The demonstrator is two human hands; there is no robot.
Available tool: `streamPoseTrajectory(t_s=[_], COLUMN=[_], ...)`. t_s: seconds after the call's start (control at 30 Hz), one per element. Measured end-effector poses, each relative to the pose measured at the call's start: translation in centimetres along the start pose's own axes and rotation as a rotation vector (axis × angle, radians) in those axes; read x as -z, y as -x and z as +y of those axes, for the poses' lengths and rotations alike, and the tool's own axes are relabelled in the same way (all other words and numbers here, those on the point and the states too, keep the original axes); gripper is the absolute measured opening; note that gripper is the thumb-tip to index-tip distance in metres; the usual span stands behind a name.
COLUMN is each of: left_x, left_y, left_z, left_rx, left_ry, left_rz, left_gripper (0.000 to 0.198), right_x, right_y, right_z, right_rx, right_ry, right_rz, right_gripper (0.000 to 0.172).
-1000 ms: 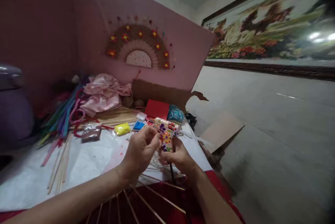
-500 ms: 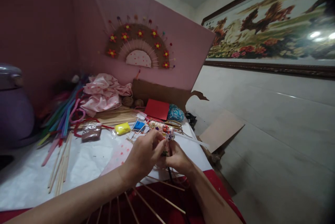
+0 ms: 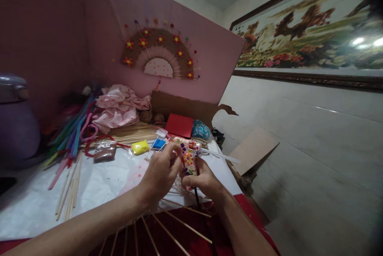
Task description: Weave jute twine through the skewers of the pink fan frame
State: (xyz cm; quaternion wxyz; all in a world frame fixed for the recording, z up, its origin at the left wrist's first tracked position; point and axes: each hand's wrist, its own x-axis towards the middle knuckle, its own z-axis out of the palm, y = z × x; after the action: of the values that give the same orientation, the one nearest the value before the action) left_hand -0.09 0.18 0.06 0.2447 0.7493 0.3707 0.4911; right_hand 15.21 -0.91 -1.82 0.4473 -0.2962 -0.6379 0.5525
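Observation:
A flower-patterned hot glue gun (image 3: 188, 159) is upright in my right hand (image 3: 206, 178), whose fingers wrap round its handle. A translucent glue stick (image 3: 220, 155) sticks out of its rear, and a black cord (image 3: 196, 199) hangs from the handle's bottom. My left hand (image 3: 161, 170) is just left of the gun, fingers curled together near its front; what they pinch, if anything, is hidden. Thin wooden sticks (image 3: 176, 221) fan out below my hands over the red cloth. A sheer pink dotted fabric (image 3: 134, 176) lies beside my left wrist.
Yellow clay (image 3: 140, 147), blue clay (image 3: 158, 143) and a brown packet (image 3: 104, 151) lie behind my hands. Loose sticks (image 3: 68, 186) and pipe cleaners (image 3: 72, 128) are at left. Red paper (image 3: 179, 125), blue yarn (image 3: 200, 129) and scissors (image 3: 201, 142) sit at the back. A purple flask (image 3: 18, 124) stands far left.
My left hand has drawn left and slightly down from the glue gun's handle, so more of its flowered body shows. My right hand still grips the handle, nearly in place.

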Motion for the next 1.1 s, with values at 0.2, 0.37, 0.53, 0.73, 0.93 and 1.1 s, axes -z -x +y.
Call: streamPoseTrajectory(t_s=[0.2, 0.37, 0.53, 0.73, 0.93, 1.1], left_x=[0.3, 0.1, -0.1, -0.5, 0.0, 0.2], left_y=[0.3, 0.1, 0.2, 0.1, -0.2, -0.2], left_z=[0.6, 0.1, -0.2, -0.8, 0.1, 0.6], left_rx=[0.004, 0.040, -0.004, 0.014, 0.005, 0.008], left_ry=[0.199, 0.218, 0.133, 0.095, 0.008, -0.213], left_rz=[-0.103, -0.136, -0.140, -0.152, -0.156, -0.181], left_gripper=[0.018, 0.017, 0.016, 0.022, 0.028, 0.024], right_x=[0.0, -0.2, -0.3, 0.0, -0.6, -1.2], right_y=[-0.1, -0.2, -0.3, -0.2, 0.0, 0.0], right_z=[-0.2, -0.3, -0.3, 0.1, -1.0, -2.0], right_rx=[0.035, 0.060, 0.062, 0.044, 0.042, 0.068], right_ry=[-0.113, -0.157, -0.183, -0.088, 0.093, 0.281], right_rz=[0.002, 0.004, 0.021, -0.034, -0.045, -0.055], right_gripper=[0.030, 0.040, 0.046, 0.041, 0.021, 0.008])
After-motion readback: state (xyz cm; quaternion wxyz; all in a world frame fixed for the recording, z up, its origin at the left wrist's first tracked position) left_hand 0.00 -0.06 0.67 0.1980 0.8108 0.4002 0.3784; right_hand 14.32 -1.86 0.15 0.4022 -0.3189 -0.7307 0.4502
